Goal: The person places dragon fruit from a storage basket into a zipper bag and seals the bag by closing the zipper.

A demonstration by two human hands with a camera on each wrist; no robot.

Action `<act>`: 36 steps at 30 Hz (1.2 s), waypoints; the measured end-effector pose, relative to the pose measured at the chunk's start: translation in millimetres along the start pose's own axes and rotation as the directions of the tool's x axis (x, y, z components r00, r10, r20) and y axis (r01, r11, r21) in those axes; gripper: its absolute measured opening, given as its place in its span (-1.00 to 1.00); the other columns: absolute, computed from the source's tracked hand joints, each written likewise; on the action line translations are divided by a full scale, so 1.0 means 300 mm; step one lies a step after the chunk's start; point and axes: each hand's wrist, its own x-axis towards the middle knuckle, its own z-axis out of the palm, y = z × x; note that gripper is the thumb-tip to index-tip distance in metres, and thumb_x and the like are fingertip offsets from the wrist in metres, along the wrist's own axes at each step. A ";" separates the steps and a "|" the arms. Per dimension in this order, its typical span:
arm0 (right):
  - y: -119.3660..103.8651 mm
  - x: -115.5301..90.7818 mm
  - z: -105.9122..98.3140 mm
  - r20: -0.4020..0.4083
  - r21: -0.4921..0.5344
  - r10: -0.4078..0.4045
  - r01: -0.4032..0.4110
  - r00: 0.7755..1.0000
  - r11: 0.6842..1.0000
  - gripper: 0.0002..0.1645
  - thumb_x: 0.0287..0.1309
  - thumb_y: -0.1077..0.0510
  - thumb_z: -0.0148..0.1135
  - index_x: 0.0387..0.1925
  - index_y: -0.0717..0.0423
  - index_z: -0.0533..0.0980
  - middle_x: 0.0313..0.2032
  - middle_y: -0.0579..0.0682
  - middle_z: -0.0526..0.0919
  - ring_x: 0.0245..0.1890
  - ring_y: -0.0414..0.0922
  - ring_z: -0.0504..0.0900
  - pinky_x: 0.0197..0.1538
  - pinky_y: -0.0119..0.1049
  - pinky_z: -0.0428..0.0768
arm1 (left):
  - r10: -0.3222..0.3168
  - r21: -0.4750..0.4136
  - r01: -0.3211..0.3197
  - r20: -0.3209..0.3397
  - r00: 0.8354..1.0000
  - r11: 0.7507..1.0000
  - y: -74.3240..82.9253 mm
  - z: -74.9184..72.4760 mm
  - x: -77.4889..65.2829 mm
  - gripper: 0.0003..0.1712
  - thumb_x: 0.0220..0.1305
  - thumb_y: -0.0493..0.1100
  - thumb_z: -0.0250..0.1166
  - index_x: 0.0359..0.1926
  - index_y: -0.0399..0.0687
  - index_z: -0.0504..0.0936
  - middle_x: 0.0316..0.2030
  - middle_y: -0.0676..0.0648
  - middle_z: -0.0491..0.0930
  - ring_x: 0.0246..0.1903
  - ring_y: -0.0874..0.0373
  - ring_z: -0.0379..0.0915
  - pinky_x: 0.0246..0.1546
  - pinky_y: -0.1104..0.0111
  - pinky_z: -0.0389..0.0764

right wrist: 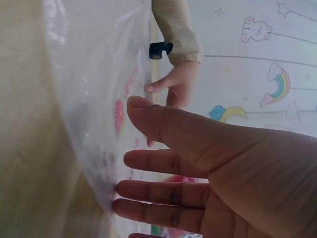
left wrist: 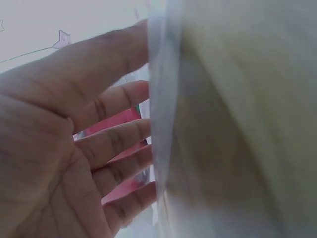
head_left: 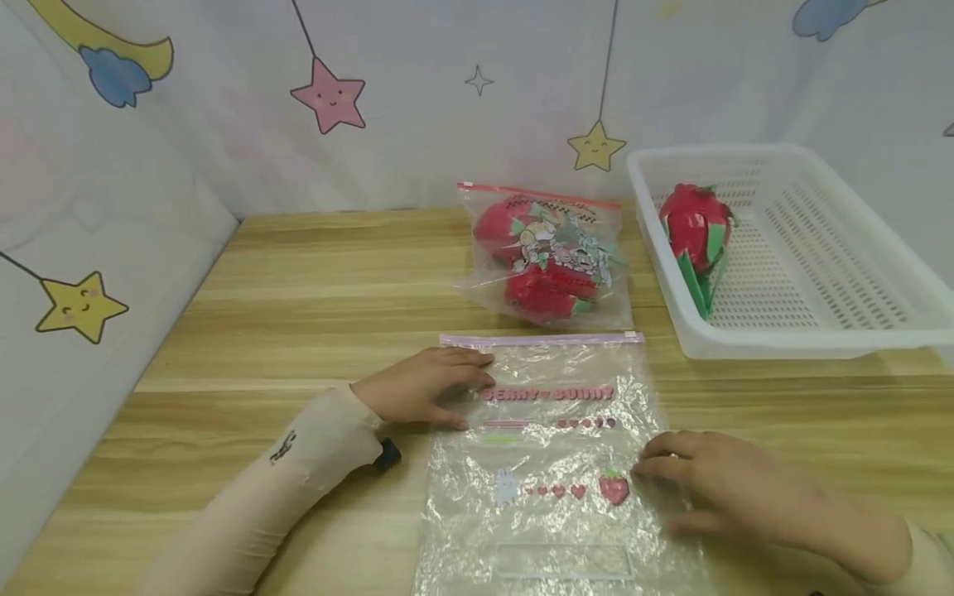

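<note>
A clear zip bag (head_left: 551, 455) with a lilac slider strip and printed pink lettering, hearts and a strawberry lies flat on the wooden table. My left hand (head_left: 425, 385) rests at its upper left edge, fingertips on the plastic just below the strip. Over the bag's right side is my right hand (head_left: 738, 488), its fingers extended at the edge. In the left wrist view the fingers (left wrist: 119, 139) are nearly straight against the plastic. The right wrist view shows the thumb and fingers (right wrist: 168, 193) spread beside the bag (right wrist: 94, 99), holding nothing.
Behind the flat bag lies a second zip bag (head_left: 614, 310) with a red strip, with red fruit-like items with green leaves inside. At the right stands a white plastic basket (head_left: 820, 335) with another red-and-green item (head_left: 696, 232) in it. A patterned curtain (head_left: 417, 149) hangs behind the table.
</note>
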 end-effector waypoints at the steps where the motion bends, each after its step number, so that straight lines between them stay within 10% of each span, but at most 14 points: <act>1: 0.006 0.003 -0.006 0.023 0.012 0.015 -0.015 1.000 1.000 -0.39 0.00 -0.34 0.30 -0.01 -0.08 0.60 -0.06 -0.12 0.62 -0.12 -0.11 0.64 -0.13 -0.16 0.68 | -0.003 0.003 0.003 0.006 1.000 1.000 0.003 -0.001 0.008 -0.33 0.12 0.05 0.40 0.23 -0.03 0.47 0.40 -0.14 0.26 0.42 -0.06 0.13 0.42 0.01 0.18; 8: 0.048 0.018 -0.048 0.053 0.079 0.017 -0.021 0.998 0.997 -0.48 0.05 -0.21 0.33 -0.03 -0.02 0.60 -0.15 -0.13 0.65 -0.20 -0.16 0.65 -0.18 -0.24 0.68 | -0.010 0.030 0.010 0.027 1.000 1.000 0.013 -0.020 0.042 -0.36 0.09 0.04 0.44 0.19 -0.02 0.50 0.37 -0.17 0.31 0.39 -0.07 0.18 0.40 0.03 0.24; 16: 0.106 0.113 -0.142 -0.079 0.083 0.146 -0.140 0.986 0.987 -0.49 0.08 -0.05 0.37 0.05 0.06 0.57 0.04 0.01 0.60 -0.03 -0.04 0.64 -0.06 -0.11 0.67 | -0.079 -0.026 0.076 -0.117 0.990 0.997 -0.030 -0.071 0.038 -0.42 0.10 -0.04 0.44 0.13 -0.10 0.53 0.16 -0.16 0.51 0.20 -0.07 0.39 0.27 0.07 0.41; 23: 0.165 0.238 -0.090 -0.228 0.090 0.194 -0.178 0.954 0.980 -0.54 0.08 0.12 0.38 0.02 0.20 0.56 -0.06 0.10 0.64 -0.05 0.03 0.64 0.00 -0.04 0.64 | -0.263 -0.091 0.247 -0.312 0.913 0.965 -0.103 -0.061 0.032 -0.59 0.15 -0.13 0.40 -0.01 -0.21 0.61 -0.03 -0.15 0.63 0.04 -0.06 0.50 0.17 0.08 0.47; 28: 0.179 0.289 -0.027 -0.245 -0.037 0.259 -0.276 0.934 0.960 -0.56 0.11 0.14 0.34 -0.07 0.39 0.53 -0.15 0.22 0.62 -0.14 0.11 0.63 -0.02 -0.02 0.62 | -0.422 -0.174 0.385 -0.327 0.846 0.906 -0.139 -0.043 0.027 -0.60 0.20 -0.05 0.36 -0.01 -0.19 0.63 -0.03 -0.16 0.62 -0.01 -0.07 0.52 0.10 0.09 0.52; 33: 0.178 0.292 0.002 -0.293 -0.133 0.365 -0.415 0.884 0.900 -0.69 0.10 0.18 0.30 -0.31 0.42 0.51 -0.40 0.23 0.56 -0.42 0.08 0.55 -0.33 -0.09 0.61 | -0.436 -0.215 0.384 -0.319 0.842 0.898 -0.164 -0.016 0.022 -0.58 0.17 -0.02 0.38 -0.01 -0.15 0.64 -0.07 -0.15 0.59 -0.05 -0.04 0.49 0.07 0.10 0.51; 36: 0.183 0.282 0.016 -0.220 -0.329 0.306 -0.366 0.926 0.870 -0.84 0.04 0.25 0.30 -0.44 0.30 0.52 -0.45 0.18 0.51 -0.48 0.04 0.49 -0.44 -0.14 0.56 | -0.428 -0.227 0.370 -0.324 0.844 0.901 -0.173 0.002 0.016 -0.63 0.16 -0.03 0.40 -0.06 -0.11 0.67 -0.11 -0.12 0.57 -0.09 0.00 0.46 0.00 0.15 0.49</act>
